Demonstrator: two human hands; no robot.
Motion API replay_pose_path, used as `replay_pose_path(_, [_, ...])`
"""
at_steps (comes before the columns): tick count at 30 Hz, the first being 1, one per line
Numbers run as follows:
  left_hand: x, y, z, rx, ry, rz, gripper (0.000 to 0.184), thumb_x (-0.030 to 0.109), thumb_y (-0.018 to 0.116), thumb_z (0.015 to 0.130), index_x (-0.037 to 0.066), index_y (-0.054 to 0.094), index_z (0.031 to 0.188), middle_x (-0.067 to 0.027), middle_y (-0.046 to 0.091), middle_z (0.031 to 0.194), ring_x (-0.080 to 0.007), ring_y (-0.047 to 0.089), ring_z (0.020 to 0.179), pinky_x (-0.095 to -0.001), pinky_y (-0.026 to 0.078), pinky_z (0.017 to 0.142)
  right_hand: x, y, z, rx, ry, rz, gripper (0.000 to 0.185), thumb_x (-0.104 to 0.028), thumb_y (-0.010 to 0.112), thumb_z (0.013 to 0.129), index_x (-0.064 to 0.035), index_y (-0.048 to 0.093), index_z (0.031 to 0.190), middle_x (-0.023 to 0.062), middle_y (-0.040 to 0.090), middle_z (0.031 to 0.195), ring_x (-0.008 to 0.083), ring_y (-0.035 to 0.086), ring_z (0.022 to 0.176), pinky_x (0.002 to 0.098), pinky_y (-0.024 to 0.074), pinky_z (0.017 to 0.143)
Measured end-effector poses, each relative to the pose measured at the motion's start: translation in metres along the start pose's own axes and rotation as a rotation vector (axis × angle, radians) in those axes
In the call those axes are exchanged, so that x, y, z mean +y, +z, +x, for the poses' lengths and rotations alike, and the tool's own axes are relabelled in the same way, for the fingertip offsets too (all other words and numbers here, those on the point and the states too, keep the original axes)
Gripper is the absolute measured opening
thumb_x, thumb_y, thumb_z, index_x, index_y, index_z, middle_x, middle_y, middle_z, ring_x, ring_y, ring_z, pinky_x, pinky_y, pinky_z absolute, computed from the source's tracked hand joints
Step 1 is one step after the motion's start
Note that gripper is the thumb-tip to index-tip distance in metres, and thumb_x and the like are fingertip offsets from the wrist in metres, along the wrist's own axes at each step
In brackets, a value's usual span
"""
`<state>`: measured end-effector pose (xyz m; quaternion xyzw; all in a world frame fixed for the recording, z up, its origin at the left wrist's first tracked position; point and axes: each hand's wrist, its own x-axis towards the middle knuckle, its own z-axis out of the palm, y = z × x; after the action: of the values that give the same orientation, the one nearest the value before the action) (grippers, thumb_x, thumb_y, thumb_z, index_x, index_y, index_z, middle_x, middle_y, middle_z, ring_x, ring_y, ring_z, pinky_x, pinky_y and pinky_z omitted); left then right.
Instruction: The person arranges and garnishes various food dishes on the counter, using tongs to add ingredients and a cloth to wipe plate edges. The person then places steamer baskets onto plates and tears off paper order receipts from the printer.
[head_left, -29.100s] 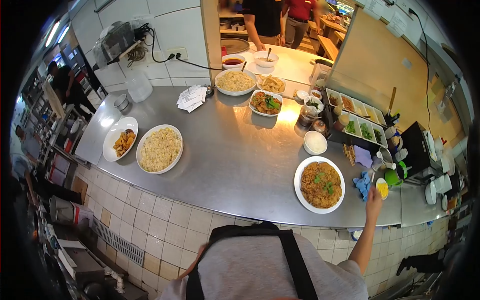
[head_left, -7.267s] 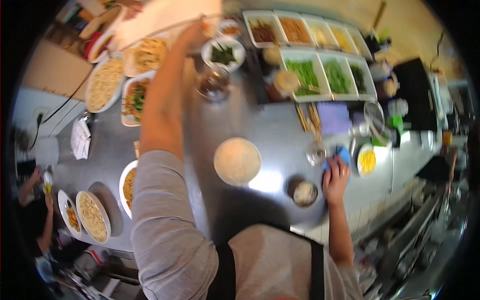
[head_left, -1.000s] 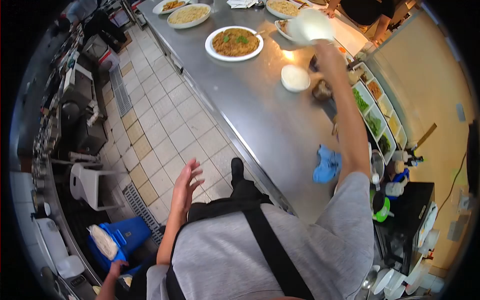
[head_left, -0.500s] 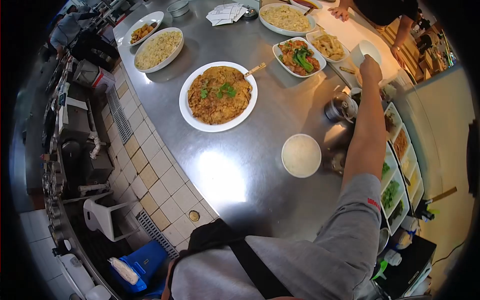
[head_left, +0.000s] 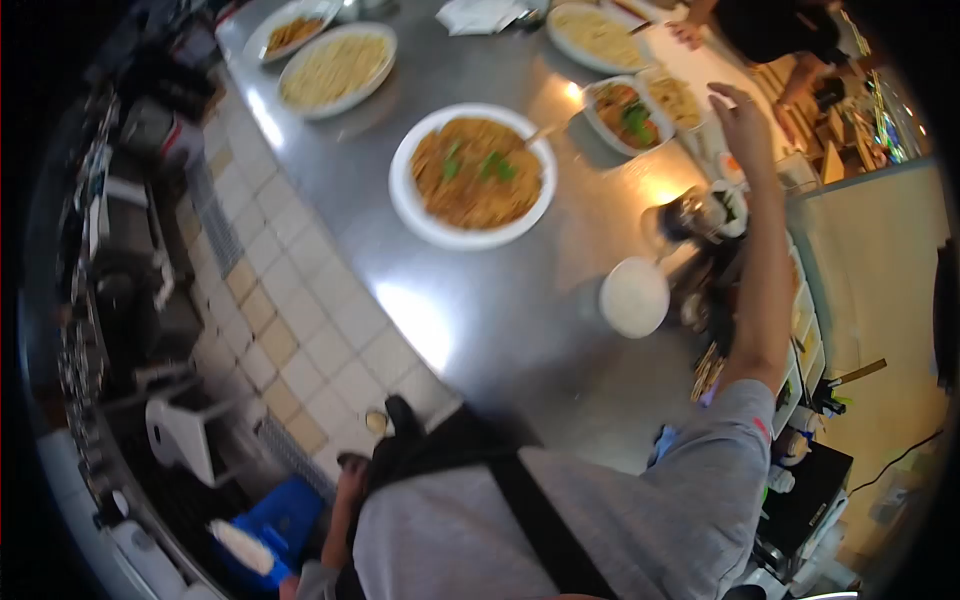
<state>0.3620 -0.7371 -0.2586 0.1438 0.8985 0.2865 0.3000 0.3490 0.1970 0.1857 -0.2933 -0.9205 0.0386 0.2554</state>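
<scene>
My right hand (head_left: 742,118) is stretched over the counter's far side with fingers apart and nothing in it. Close to it are a dish of fried pieces (head_left: 675,98), a squarish dish of red and green food (head_left: 625,115) and a small bowl of dark leaves (head_left: 730,208). My left hand (head_left: 350,478) is low beside my waist, its fingers too blurred to read. On the steel counter (head_left: 520,350) sit a white plate of brown food topped with green leaves (head_left: 475,175) and a round white bowl (head_left: 635,297). A dark glass jar (head_left: 685,215) stands by my right forearm.
Two oval dishes (head_left: 338,70) (head_left: 290,32) sit at the counter's far left, another (head_left: 597,38) at the back. Across the pass, a person (head_left: 775,35) leans with one hand on the ledge. A white chair (head_left: 185,435) and blue bin (head_left: 285,515) stand lower left.
The white bowl my right hand held half a second ago is out of it, and the fingers have spread. My left hand has come back into view. The view has shifted slightly, with blur.
</scene>
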Motion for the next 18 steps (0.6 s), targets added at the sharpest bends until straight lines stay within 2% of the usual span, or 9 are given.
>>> replay_pose_path(1, [0.084, -0.038, 0.016, -0.297, -0.374, -0.1, 0.041, 0.029, 0.057, 0.088, -0.001, 0.056, 0.116, -0.0195, 0.064, 0.083, -0.0269, 0.065, 0.081, -0.0381, 0.051, 0.071, -0.043, -0.012, -0.021, -0.049, -0.053, 0.242, 0.025, -0.026, 0.06, 0.09, -0.013, 0.065, 0.111, 0.0082, 0.067, 0.1, 0.0164, 0.061, 0.079, 0.0298, 0.0488, 0.075])
replay_pose_path(3, [0.044, -0.016, 0.033, -0.191, -0.319, -0.089, 0.045, 0.026, 0.056, 0.089, -0.003, 0.052, 0.123, -0.0213, 0.064, 0.094, -0.0231, 0.063, 0.084, -0.0328, 0.049, 0.077, -0.149, -0.048, -0.084, -0.251, -0.101, 0.513, 0.026, -0.021, 0.059, 0.091, -0.0003, 0.065, 0.104, 0.0033, 0.065, 0.094, 0.0118, 0.058, 0.078, 0.026, 0.0471, 0.073])
replay_pose_path(4, [0.109, -0.041, 0.036, -0.199, -0.331, -0.315, 0.045, 0.026, 0.057, 0.089, -0.001, 0.052, 0.125, -0.0211, 0.065, 0.096, -0.0245, 0.063, 0.086, -0.0335, 0.049, 0.078, -0.195, -0.064, -0.121, -0.352, -0.04, 0.473, 0.022, -0.019, 0.06, 0.089, 0.0006, 0.066, 0.097, 0.0044, 0.065, 0.088, 0.0128, 0.059, 0.077, 0.0253, 0.0464, 0.072])
replay_pose_path(5, [0.106, -0.04, 0.044, -0.169, -0.151, -0.133, 0.045, 0.026, 0.059, 0.089, 0.0, 0.052, 0.125, -0.0196, 0.065, 0.1, -0.0243, 0.064, 0.086, -0.0334, 0.049, 0.078, -0.232, -0.067, -0.159, -0.461, -0.094, 0.587, 0.02, -0.018, 0.062, 0.087, 0.0004, 0.065, 0.093, 0.005, 0.064, 0.085, 0.0136, 0.059, 0.076, 0.0261, 0.0465, 0.071])
replay_pose_path(6, [0.128, -0.051, 0.054, -0.267, -0.459, -0.515, 0.045, 0.025, 0.06, 0.088, -0.001, 0.053, 0.124, -0.0176, 0.065, 0.097, -0.0245, 0.064, 0.085, -0.0333, 0.049, 0.077, -0.262, -0.065, -0.194, -0.566, -0.146, 0.698, 0.019, -0.018, 0.063, 0.086, 0.0001, 0.065, 0.09, 0.0055, 0.064, 0.082, 0.0144, 0.059, 0.075, 0.027, 0.0466, 0.069])
replay_pose_path(8, [0.099, -0.043, 0.073, -0.258, -0.28, -0.316, 0.044, 0.024, 0.062, 0.087, 0.0, 0.053, 0.123, -0.015, 0.064, 0.091, -0.0235, 0.064, 0.082, -0.0331, 0.049, 0.075, -0.313, -0.04, -0.254, -0.889, -0.299, 0.79, 0.013, -0.017, 0.064, 0.085, -0.004, 0.066, 0.086, 0.0095, 0.064, 0.078, 0.0211, 0.063, 0.074, 0.0317, 0.0484, 0.067])
replay_pose_path(12, [0.046, -0.045, 0.116, -0.249, -0.05, -0.281, 0.044, 0.025, 0.062, 0.087, 0.002, 0.054, 0.124, -0.0136, 0.065, 0.093, -0.0218, 0.063, 0.084, -0.0335, 0.049, 0.075, -0.37, 0.077, -0.382, -1.319, 0.106, 0.79, 0.017, -0.018, 0.062, 0.087, -0.0053, 0.065, 0.098, 0.0091, 0.064, 0.086, 0.0202, 0.061, 0.072, 0.0319, 0.0477, 0.064])
replay_pose_path(15, [0.007, -0.059, 0.128, -0.149, -0.12, -0.485, 0.042, 0.023, 0.061, 0.088, 0.003, 0.054, 0.124, -0.0111, 0.065, 0.096, -0.0195, 0.062, 0.083, -0.0322, 0.049, 0.073, -0.353, 0.182, -0.469, -1.325, 0.502, 0.747, 0.022, -0.019, 0.059, 0.088, -0.0069, 0.062, 0.107, 0.0107, 0.066, 0.091, 0.0196, 0.061, 0.073, 0.0311, 0.0484, 0.067])
replay_pose_path(18, [-0.03, -0.067, 0.124, -0.09, -0.275, -0.656, 0.04, 0.023, 0.06, 0.09, 0.007, 0.054, 0.126, -0.0066, 0.063, 0.099, -0.0138, 0.059, 0.082, -0.0265, 0.047, 0.069, -0.326, 0.263, -0.482, -0.924, 0.431, 0.405, 0.02, -0.018, 0.06, 0.087, -0.0103, 0.063, 0.105, 0.0131, 0.066, 0.095, 0.0219, 0.061, 0.073, 0.0331, 0.0492, 0.072])
